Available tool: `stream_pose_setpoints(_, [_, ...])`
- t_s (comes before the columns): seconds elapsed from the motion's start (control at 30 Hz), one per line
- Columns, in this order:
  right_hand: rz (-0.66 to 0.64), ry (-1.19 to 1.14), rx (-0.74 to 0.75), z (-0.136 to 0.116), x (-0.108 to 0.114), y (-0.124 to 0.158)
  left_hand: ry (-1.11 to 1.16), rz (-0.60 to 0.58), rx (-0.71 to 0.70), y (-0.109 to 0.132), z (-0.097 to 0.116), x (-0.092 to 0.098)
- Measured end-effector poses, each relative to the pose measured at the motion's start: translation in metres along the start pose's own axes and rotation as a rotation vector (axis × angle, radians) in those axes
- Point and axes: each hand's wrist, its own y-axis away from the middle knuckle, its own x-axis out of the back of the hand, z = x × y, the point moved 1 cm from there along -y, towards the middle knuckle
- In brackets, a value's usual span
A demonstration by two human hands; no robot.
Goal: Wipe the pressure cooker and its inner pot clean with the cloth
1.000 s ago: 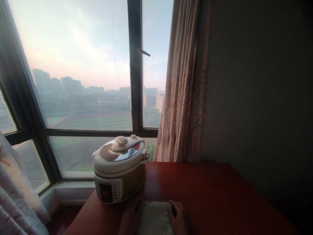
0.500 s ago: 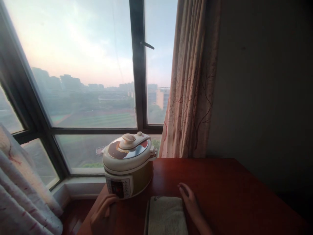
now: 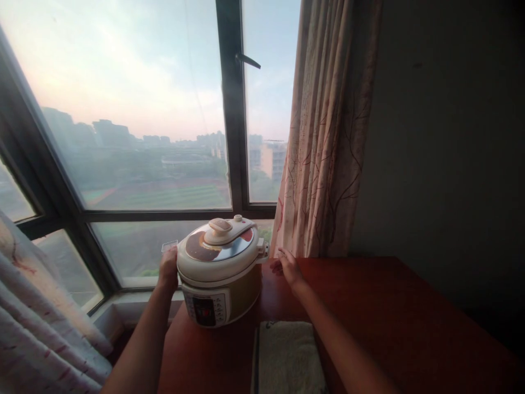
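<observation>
A cream and olive electric cooker (image 3: 223, 273) stands on the reddish-brown table, its lid on and its control panel facing left of me. My left hand (image 3: 168, 268) is at the cooker's left side handle, fingers wrapped round it and largely hidden. Just off the right side handle is my right hand (image 3: 286, 266), with its fingers apart and nothing in them. A folded grey-green cloth (image 3: 287, 358) lies in front of the cooker, between my forearms.
Behind the cooker are a large window (image 3: 164, 215) and its low sill. A patterned curtain (image 3: 320, 164) hangs at the table's back edge; another curtain (image 3: 45, 317) hangs at the left. The table (image 3: 381, 312) extends right, beside a dark wall.
Both hands have moved forward from beside the table's near part, the left to the cooker's left handle and the right close to its right handle. The view has shifted slightly.
</observation>
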Motion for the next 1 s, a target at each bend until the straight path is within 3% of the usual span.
stream_pose_setpoints(0.17, [-0.007,-0.038,-0.026,-0.007,-0.017,0.000,0.160,-0.130,0.139,-0.005,-0.004,-0.010])
stream_pose_setpoints(0.37, [0.082,-0.025,0.047,-0.006,-0.008,0.001,0.283,-0.197,0.232,0.003,-0.003,-0.007])
stream_pose_setpoints(0.57, [0.051,-0.024,0.010,0.006,-0.017,-0.005,0.315,-0.137,0.234,0.012,-0.006,-0.005])
stream_pose_setpoints(0.73, [0.042,-0.060,-0.001,-0.002,-0.023,-0.011,0.353,-0.098,0.290,0.016,-0.019,-0.006])
stream_pose_setpoints(1.0, [0.055,-0.053,-0.108,-0.011,0.008,-0.027,0.351,-0.037,0.304,0.024,-0.046,-0.022])
